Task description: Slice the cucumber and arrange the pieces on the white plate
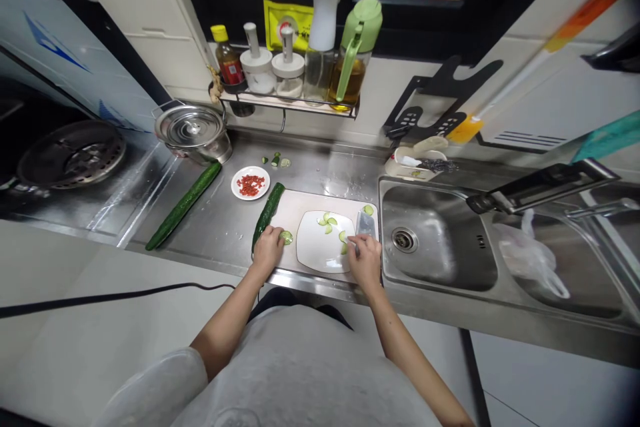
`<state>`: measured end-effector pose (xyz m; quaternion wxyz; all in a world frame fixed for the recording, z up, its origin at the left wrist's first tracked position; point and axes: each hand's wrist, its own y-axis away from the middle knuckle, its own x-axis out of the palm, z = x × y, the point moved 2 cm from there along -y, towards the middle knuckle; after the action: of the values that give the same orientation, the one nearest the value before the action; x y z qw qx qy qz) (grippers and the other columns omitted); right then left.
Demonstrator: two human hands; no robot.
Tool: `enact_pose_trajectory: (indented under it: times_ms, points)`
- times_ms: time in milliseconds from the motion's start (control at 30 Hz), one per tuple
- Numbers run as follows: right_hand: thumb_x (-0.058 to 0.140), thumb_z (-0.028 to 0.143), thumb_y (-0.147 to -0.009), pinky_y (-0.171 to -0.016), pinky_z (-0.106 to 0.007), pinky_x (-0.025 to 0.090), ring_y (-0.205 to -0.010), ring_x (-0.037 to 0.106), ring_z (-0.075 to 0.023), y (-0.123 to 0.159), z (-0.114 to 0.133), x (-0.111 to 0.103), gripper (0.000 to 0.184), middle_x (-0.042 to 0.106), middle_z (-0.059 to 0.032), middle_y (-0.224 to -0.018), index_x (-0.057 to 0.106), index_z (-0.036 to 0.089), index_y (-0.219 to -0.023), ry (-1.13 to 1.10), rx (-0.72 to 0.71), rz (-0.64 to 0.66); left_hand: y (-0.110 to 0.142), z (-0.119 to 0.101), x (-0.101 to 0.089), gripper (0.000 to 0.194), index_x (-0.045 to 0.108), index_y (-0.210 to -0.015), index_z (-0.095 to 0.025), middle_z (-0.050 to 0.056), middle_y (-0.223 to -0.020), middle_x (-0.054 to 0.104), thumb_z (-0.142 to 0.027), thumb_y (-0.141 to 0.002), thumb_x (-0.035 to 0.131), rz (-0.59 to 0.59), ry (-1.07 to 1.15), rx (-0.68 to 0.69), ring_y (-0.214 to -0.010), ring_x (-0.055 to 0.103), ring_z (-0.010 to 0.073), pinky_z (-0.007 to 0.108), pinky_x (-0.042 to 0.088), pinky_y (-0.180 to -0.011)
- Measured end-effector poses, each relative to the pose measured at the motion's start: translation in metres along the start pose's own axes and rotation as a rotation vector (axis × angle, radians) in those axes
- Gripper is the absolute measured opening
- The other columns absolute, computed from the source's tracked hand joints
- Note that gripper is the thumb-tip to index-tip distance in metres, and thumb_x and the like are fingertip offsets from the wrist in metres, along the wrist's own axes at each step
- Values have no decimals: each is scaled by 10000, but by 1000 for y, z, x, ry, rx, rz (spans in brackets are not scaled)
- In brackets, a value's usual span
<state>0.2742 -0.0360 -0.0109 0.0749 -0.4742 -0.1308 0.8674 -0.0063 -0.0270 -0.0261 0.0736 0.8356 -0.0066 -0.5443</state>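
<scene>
My left hand [267, 250] curls over the near cut end of a cucumber [267, 212] that lies on the left side of a pale cutting board [295, 208]. My right hand [365, 259] is closed on the handle of a cleaver [366, 223], whose blade rests at the board's right edge. Between the hands sits a white square plate [320, 252] with a few green cucumber slices. One more slice [369, 209] lies on the board beyond the blade.
A second whole cucumber [185, 203] lies on the steel counter to the left, near a small dish of chopped red chili [251, 183] and a lidded pot [193, 130]. The sink [430, 240] is right of the board. Bottles stand on a rack [295, 103] behind.
</scene>
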Motion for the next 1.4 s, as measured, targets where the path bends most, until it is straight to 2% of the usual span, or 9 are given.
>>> enact_pose_trajectory:
  times_ms: [300,467,567,700,867,1033,1167,1300,1400]
  points:
    - [474,266,-874,-909,-416,394,-986,482,-243,3,7,-3,254,602,-92,-977,705,199,-954,-34,-6,10,5,0,-3,157,680,-923,-212,55,-985,635,-199,-839,549,-63,111,-48,-877,581,171,268,413,-782]
    - [472,258,-870,-884,-403,407,-957,503,-244,1,18,-5,249,618,-88,-953,704,206,-947,-90,2,23,3,-3,-17,91,677,-803,-207,17,-873,663,-249,-790,597,-51,351,-66,-645,528,118,253,411,-690]
    - [459,273,-887,-863,-394,419,-928,531,-238,-4,31,-4,257,635,-82,-930,697,213,-964,-170,-3,63,2,-6,-23,147,678,-790,-202,-4,-766,658,-339,-743,655,-7,553,-69,-584,485,103,231,388,-616]
    - [481,303,-899,-872,-381,431,-964,546,-237,-13,59,-5,241,654,-83,-968,676,208,-1004,-308,-60,190,1,-21,-30,235,683,-773,-175,-19,-635,596,-391,-683,709,61,785,-51,-540,440,87,211,351,-558]
    - [514,332,-890,-890,-393,425,-1005,536,-240,-21,85,-4,249,650,-82,-1043,645,216,-1068,-391,-113,281,6,-48,-37,249,681,-755,-160,-16,-629,579,-384,-657,730,160,931,16,-545,433,82,211,348,-552]
    - [496,309,-891,-838,-370,431,-916,553,-220,-22,86,0,178,653,-55,-892,644,217,-855,-445,-73,280,11,-62,-37,278,680,-768,-157,-20,-621,576,-405,-655,734,194,972,33,-531,405,72,204,334,-538]
    - [483,321,-896,-767,-342,436,-866,545,-212,-20,80,-2,196,644,-47,-851,632,220,-820,-453,-25,255,16,-66,-32,377,657,-848,-154,-25,-621,569,-459,-643,741,180,1080,-108,-500,394,55,189,299,-499]
    - [480,344,-908,-771,-338,434,-890,552,-215,-20,76,-7,211,651,-46,-865,645,228,-846,-460,-38,236,23,-73,-28,490,613,-983,-162,-12,-623,592,-562,-702,663,394,1280,-356,-463,433,53,170,233,-439]
    - [489,354,-911,-789,-344,431,-911,558,-218,-20,75,-9,212,657,-48,-884,656,232,-864,-458,-80,240,24,-79,-30,508,586,-1061,-189,8,-732,638,-520,-693,695,489,1391,-449,-519,507,54,154,264,-452]
